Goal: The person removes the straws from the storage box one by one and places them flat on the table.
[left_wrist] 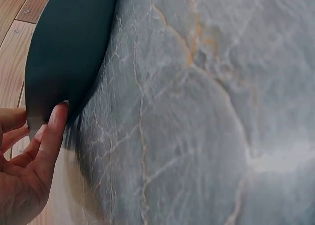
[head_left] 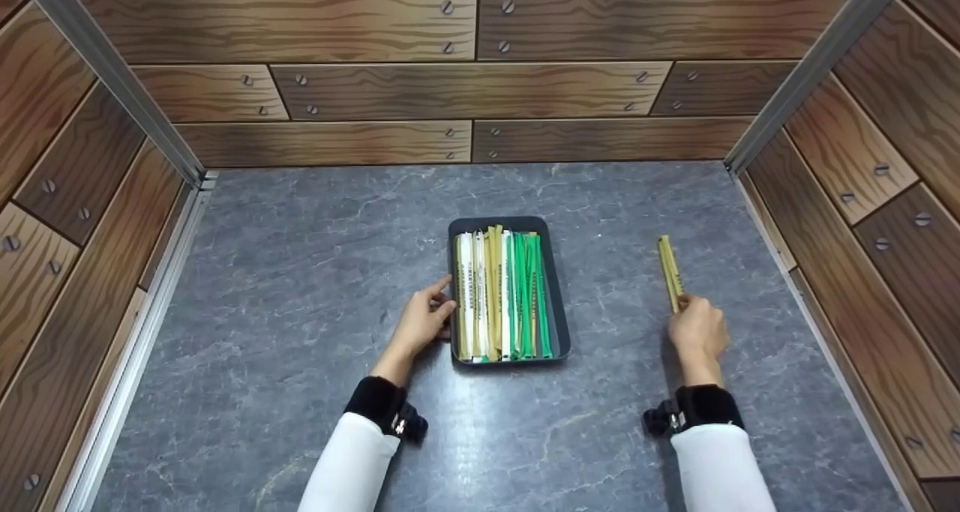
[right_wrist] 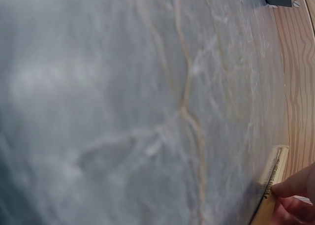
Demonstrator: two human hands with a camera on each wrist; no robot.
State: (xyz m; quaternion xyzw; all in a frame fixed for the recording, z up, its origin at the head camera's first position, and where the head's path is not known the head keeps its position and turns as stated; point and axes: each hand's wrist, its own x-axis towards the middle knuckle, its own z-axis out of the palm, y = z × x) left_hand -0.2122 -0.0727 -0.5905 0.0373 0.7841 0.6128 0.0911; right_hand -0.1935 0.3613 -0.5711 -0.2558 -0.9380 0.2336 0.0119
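Note:
A dark grey rectangular tray [head_left: 561, 324] stands on the tabletop, holding a row of slim stick packets [head_left: 491, 294] in white, gold and green. At its left side is my left hand [head_left: 421, 318]. The fingers [left_wrist: 54, 124] of that hand touch the tray's outer wall [left_wrist: 71, 43] and reach toward its rim. Away to the right of the tray, my right hand [head_left: 699, 328] pinches gold stick packets [head_left: 667, 268] by their near end; the far end points away from me. In the right wrist view, dark print shows along the gold stick packets [right_wrist: 271, 178]; their exact number is unclear.
The grey marbled tabletop [head_left: 300, 272] surrounds the tray. Wood-patterned panels [head_left: 375, 32] wall the back and both sides, with metal rails [head_left: 127, 100] at the corners. Each wrist wears a black band with a small camera [head_left: 409, 426].

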